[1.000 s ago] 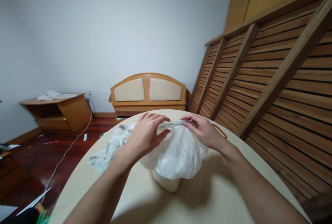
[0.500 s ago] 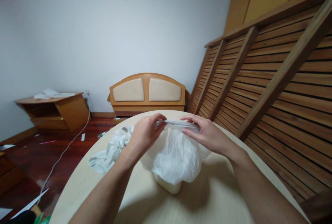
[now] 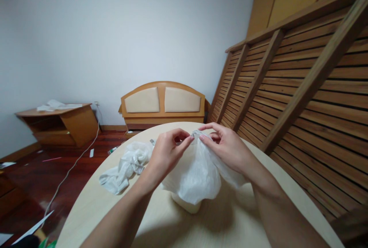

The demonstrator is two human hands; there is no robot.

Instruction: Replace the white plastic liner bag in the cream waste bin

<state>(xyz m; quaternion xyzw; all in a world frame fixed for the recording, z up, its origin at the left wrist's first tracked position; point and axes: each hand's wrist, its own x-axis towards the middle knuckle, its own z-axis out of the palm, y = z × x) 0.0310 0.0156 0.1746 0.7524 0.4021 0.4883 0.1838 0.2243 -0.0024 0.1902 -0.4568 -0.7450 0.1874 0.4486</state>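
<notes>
A thin white plastic bag (image 3: 195, 175) hangs from both hands above the table. My left hand (image 3: 169, 148) pinches its gathered top edge between thumb and fingertips. Close beside it, my right hand (image 3: 221, 144) grips the same edge, with the thumb below and the index finger stretched over the top. Under the bag a pale, cream-coloured block or container (image 3: 186, 204) shows only its lower corner; the bag hides the rest. To the left of my left hand lies a crumpled white bag or cloth (image 3: 126, 167).
The round pale table (image 3: 94, 213) has a curved edge. Slatted wooden panels (image 3: 287, 87) lean on the right. A headboard (image 3: 163, 104) stands against the wall. A low cabinet (image 3: 60, 125), a white cable (image 3: 71, 167) and scattered papers are on the left.
My hands have drawn closer together along the bag's top edge, which was stretched in a band between them. The bag now hangs more bunched, with part of it spreading under my right hand.
</notes>
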